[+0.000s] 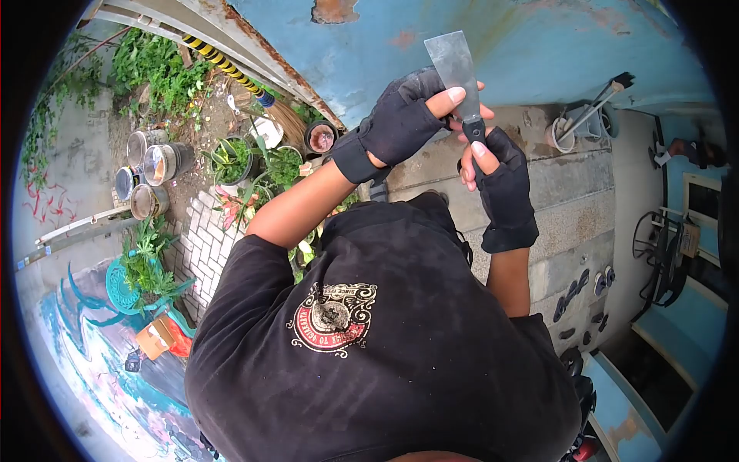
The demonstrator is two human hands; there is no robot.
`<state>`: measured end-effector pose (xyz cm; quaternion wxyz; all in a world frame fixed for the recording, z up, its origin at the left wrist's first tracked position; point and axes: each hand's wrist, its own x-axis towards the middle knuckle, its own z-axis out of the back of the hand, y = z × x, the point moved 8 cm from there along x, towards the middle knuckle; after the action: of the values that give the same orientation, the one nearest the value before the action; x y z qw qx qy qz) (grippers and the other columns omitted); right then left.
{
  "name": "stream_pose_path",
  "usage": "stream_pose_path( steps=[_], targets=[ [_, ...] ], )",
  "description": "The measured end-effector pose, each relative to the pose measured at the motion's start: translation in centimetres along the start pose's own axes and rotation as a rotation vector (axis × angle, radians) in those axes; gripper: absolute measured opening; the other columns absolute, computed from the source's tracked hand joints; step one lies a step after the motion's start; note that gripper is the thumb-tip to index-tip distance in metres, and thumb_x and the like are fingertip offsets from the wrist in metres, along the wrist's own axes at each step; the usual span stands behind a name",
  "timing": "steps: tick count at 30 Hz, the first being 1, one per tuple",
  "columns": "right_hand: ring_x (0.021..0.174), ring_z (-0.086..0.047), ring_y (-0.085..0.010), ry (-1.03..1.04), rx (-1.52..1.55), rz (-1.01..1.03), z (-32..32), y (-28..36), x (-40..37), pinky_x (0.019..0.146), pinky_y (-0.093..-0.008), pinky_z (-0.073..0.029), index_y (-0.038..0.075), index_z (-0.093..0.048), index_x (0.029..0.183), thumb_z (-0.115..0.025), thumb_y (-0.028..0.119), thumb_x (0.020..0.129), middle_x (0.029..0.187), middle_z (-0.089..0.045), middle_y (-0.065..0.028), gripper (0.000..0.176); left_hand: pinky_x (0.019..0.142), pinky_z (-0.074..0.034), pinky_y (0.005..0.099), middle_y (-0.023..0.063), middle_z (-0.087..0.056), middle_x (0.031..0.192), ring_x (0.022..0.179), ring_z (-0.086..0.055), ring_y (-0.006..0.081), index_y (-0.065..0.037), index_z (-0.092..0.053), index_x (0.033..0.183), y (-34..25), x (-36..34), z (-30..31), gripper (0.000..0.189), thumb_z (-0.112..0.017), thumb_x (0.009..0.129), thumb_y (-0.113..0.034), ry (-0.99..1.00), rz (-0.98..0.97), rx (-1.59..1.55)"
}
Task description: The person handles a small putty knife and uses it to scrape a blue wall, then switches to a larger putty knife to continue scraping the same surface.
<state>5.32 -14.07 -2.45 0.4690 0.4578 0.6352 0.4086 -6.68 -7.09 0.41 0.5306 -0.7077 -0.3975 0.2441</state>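
Note:
A putty knife (456,65) with a flat metal blade and dark handle is held up in front of me, blade pointing away. My right hand (504,185), in a black fingerless glove, is closed around the handle, thumb on top. My left hand (400,115), gloved the same way, pinches the lower blade: its thumb lies over the near face and fingertips show past the far edge. Part of the handle is hidden in the right hand. Behind the blade rises a blue wall (369,61) with peeling paint.
Potted plants (235,158) and several buckets (165,163) stand at left. A broom (285,119) leans near a rusty-edged frame. At the wall's right foot are containers with tools (562,135). Sandals (570,296) lie on the tiled floor, near a dark metal-framed object (662,258).

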Motion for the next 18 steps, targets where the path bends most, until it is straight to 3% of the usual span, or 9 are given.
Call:
stream_pose_path(
  steps=[8,11,18],
  targets=[
    [0.056,-0.047,-0.0096,-0.009,-0.023,0.049,1.3,1.6,0.0,0.057,-0.0244,-0.041,-0.006,-0.054,0.111,-0.053,0.02,0.096,0.066,-0.051,-0.0026,0.03,0.078,-0.052,0.0296,0.0146,-0.069,0.107,0.09,-0.066,0.0155,0.003,-0.056,0.125,0.7,1.4,-1.3,0.041,-0.051,0.098,-0.027,0.008,-0.029,0.055],
    [0.058,-0.046,-0.0058,-0.021,-0.034,0.062,3.5,1.9,-0.6,0.056,-0.0212,-0.039,-0.002,-0.059,0.112,-0.051,0.017,0.097,0.068,-0.052,0.0004,0.025,0.082,-0.053,0.0309,0.0151,-0.068,0.109,0.095,-0.066,0.017,0.002,-0.056,0.125,1.3,2.0,-1.8,0.039,-0.051,0.098,-0.025,-0.037,-0.034,0.078],
    [0.058,-0.047,-0.0068,-0.07,-0.04,0.128,10.0,4.2,-2.9,0.055,-0.022,-0.039,-0.002,-0.058,0.113,-0.053,0.017,0.097,0.068,-0.053,-0.001,0.026,0.088,-0.051,0.0315,0.0132,-0.067,0.114,0.102,-0.065,0.0187,-0.001,-0.056,0.125,-0.1,3.2,-4.5,0.034,-0.049,0.099,-0.022,-0.065,-0.089,0.153]
  ],
)
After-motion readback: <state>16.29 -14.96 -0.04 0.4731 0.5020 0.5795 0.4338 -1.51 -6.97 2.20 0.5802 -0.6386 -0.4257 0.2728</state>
